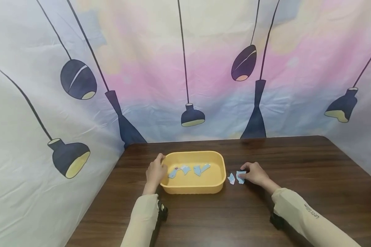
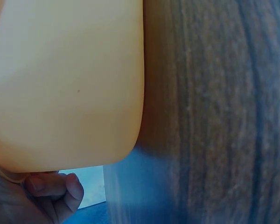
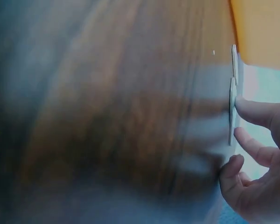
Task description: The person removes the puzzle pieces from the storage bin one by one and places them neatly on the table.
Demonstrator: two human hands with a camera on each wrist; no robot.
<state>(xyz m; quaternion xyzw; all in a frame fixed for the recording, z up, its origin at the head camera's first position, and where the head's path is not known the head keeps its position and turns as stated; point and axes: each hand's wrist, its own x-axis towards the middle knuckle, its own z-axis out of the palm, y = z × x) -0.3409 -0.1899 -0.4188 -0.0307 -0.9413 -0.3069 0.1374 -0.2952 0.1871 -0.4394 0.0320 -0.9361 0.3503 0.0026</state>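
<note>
My left hand (image 1: 155,171) holds the left end of a yellow plastic basin (image 1: 191,189), at its rim. In the left wrist view, curled fingers (image 2: 51,186) show against the basin's end wall (image 2: 74,93). Inside the basin lie several light-blue, irregular flat pieces, one of them a jagged piece (image 1: 185,169). My right hand (image 1: 256,174) is on the table to the right of the basin. Its thumb and a fingertip touch the top of a light-blue flat piece (image 1: 240,179), seen edge-on in the right wrist view. A smaller light-blue piece (image 1: 231,178) lies between it and the basin.
Everything stands on a dark brown wooden table (image 1: 198,219). Behind it hangs a pastel cloth (image 1: 216,68) printed with hanging lamps. Both forearms wear cream sleeves with dark devices at the wrists.
</note>
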